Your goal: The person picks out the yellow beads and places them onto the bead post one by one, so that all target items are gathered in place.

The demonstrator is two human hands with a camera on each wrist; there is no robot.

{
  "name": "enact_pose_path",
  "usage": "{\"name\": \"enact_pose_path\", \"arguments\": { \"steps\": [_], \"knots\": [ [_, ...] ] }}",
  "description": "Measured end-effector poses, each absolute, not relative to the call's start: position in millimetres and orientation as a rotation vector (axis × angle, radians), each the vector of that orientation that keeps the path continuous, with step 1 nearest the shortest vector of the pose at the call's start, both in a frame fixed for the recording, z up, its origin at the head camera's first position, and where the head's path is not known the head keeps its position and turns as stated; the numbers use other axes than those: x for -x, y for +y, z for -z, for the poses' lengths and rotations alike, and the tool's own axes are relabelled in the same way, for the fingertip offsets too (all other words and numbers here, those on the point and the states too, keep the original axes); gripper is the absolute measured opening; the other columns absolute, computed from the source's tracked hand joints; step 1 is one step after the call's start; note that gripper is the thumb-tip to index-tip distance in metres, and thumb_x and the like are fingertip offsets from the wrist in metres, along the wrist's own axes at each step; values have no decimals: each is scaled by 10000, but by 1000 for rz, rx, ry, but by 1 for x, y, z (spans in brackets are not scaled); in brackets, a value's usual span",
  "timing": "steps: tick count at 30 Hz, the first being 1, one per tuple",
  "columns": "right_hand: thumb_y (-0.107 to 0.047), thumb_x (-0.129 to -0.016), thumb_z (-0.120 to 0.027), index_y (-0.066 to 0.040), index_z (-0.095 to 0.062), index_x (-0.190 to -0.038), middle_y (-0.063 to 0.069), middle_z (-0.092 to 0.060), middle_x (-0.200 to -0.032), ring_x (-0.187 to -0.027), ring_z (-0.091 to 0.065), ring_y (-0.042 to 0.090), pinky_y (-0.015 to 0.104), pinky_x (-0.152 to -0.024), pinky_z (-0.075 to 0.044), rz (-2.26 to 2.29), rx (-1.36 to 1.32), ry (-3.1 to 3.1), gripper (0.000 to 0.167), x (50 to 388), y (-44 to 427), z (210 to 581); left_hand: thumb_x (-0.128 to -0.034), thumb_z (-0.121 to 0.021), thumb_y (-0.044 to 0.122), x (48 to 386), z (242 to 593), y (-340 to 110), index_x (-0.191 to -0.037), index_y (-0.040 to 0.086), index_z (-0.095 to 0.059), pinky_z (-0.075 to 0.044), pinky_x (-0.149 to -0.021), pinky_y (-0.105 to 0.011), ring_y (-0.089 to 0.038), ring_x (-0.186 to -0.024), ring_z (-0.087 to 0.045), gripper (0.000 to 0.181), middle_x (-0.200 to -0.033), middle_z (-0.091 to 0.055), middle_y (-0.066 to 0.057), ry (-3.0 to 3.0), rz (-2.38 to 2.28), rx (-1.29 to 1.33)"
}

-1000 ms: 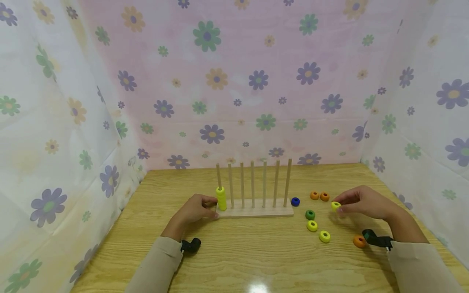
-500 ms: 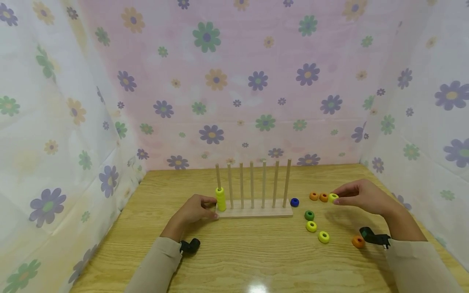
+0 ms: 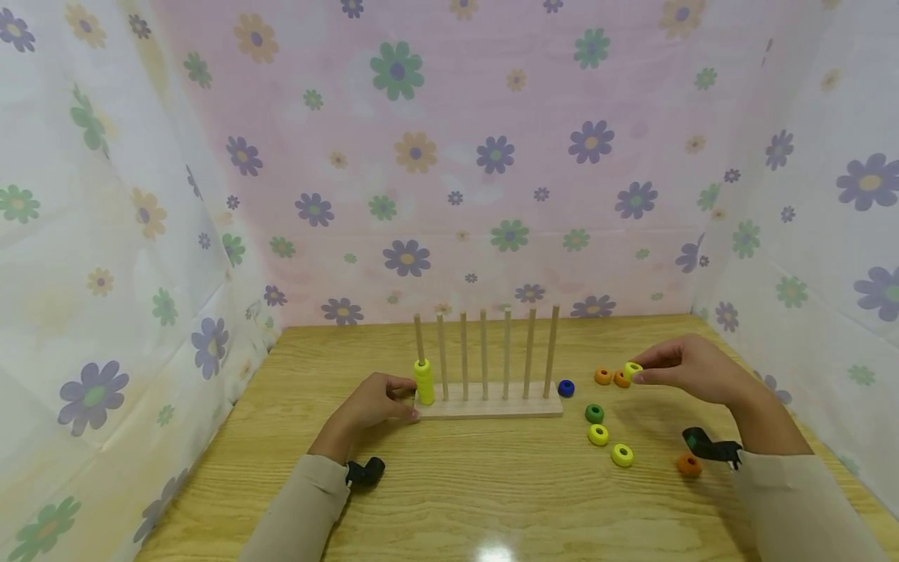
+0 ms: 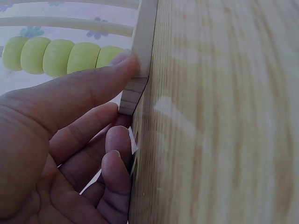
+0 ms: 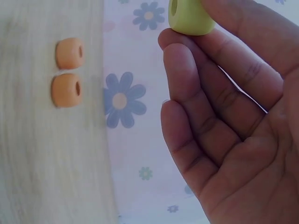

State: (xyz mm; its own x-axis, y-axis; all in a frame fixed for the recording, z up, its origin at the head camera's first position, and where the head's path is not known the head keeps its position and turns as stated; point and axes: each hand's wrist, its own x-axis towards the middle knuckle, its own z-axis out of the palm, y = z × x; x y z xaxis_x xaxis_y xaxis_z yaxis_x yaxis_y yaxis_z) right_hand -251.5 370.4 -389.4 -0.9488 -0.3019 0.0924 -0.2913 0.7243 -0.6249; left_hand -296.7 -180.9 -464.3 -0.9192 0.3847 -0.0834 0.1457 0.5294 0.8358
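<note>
A wooden peg rack (image 3: 485, 407) stands on the table with a row of upright pegs. Its leftmost peg carries a stack of yellow beads (image 3: 424, 384); the other pegs are bare. At the rack's left end, my left hand (image 3: 368, 404) grips the base (image 4: 145, 42) between thumb and fingers. My right hand (image 3: 698, 376) is raised at the right, pinching a yellow bead (image 5: 194, 19) between thumb and fingertips above the table. Just behind that bead lie two orange beads (image 3: 602, 379), side by side in the right wrist view.
Right of the rack lie a blue bead (image 3: 566, 393), a green bead (image 3: 594, 417) and two loose yellow beads (image 3: 622, 460). Another orange bead (image 3: 688, 470) rests near the right wrist camera (image 3: 709, 448). Flowered cloth (image 3: 463, 179) encloses the table at the back and sides.
My right hand has lifted the yellow bead from lower right, up and left toward the orange pair. The left hand and rack have stayed put.
</note>
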Motion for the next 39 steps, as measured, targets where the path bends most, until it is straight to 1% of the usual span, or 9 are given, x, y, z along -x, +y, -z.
{"name": "enact_pose_path", "arguments": {
  "steps": [5,8,12,17,21,26,30,36,39],
  "knots": [
    [-380,-932,-783,-164,-800,-1146,-3,-787,-1072,-932,-723,76,261,-777,-584,1050,506,2935,304,255,363,382,-836,-887,199,297,465,-181,-1366,125,-696,-519,-1056,-508,-317,-1269,-627,569,-1388,-670,-89,2516,-1333,-460],
    [-394,-928,-784,-169,-798,-1155,-14,-790,-1064,-924,-727,78,266,-770,-588,1038,521,2940,320,257,358,378,-838,-886,196,298,466,-181,-1366,120,-695,-525,-1049,-501,-314,-1260,-633,567,-1382,-674,-95,2517,-1332,-465],
    [-382,-918,-798,-184,-805,-1129,-29,-794,-1039,-902,-727,72,266,-753,-587,1020,549,2954,289,259,352,373,-834,-888,190,297,465,-180,-1360,111,-699,-538,-1029,-493,-306,-1230,-645,564,-1374,-678,-101,2522,-1329,-465],
    [-386,-915,-802,-179,-806,-1124,-11,-788,-1049,-888,-719,73,268,-733,-579,996,555,2968,294,258,345,363,-826,-895,193,295,463,-180,-1351,146,-710,-540,-1020,-484,-272,-1204,-643,559,-1377,-676,-72,2525,-1327,-436],
    [-413,-909,-802,-193,-806,-1125,-26,-789,-1039,-887,-721,77,269,-743,-576,984,550,2964,309,259,338,355,-824,-896,202,295,463,-180,-1346,157,-715,-534,-1025,-487,-251,-1199,-639,555,-1376,-676,-62,2535,-1323,-429],
    [-416,-914,-794,-231,-812,-1098,-50,-787,-1030,-891,-722,87,274,-748,-579,968,595,2969,262,260,331,347,-828,-893,210,296,463,-181,-1345,153,-714,-534,-1024,-490,-248,-1183,-646,550,-1366,-681,-67,2532,-1325,-442],
    [-421,-917,-789,-251,-812,-1097,-48,-786,-1049,-899,-722,86,281,-744,-580,962,614,2974,249,261,327,343,-830,-892,216,296,463,-180,-1351,154,-711,-527,-1037,-501,-265,-1207,-641,556,-1369,-680,-66,2531,-1326,-446],
    [-408,-911,-796,-238,-811,-1105,-47,-792,-1028,-883,-730,92,284,-735,-585,997,647,2949,258,263,319,340,-835,-888,211,297,465,-181,-1363,142,-701,-511,-1061,-518,-308,-1269,-620,564,-1394,-666,-79,2530,-1327,-443],
    [-426,-906,-797,-233,-811,-1110,-49,-793,-1018,-872,-730,103,296,-729,-589,992,639,2946,282,264,317,338,-835,-888,217,297,466,-182,-1367,145,-698,-512,-1064,-511,-305,-1279,-616,569,-1397,-664,-73,2532,-1318,-441]
  ]
}}
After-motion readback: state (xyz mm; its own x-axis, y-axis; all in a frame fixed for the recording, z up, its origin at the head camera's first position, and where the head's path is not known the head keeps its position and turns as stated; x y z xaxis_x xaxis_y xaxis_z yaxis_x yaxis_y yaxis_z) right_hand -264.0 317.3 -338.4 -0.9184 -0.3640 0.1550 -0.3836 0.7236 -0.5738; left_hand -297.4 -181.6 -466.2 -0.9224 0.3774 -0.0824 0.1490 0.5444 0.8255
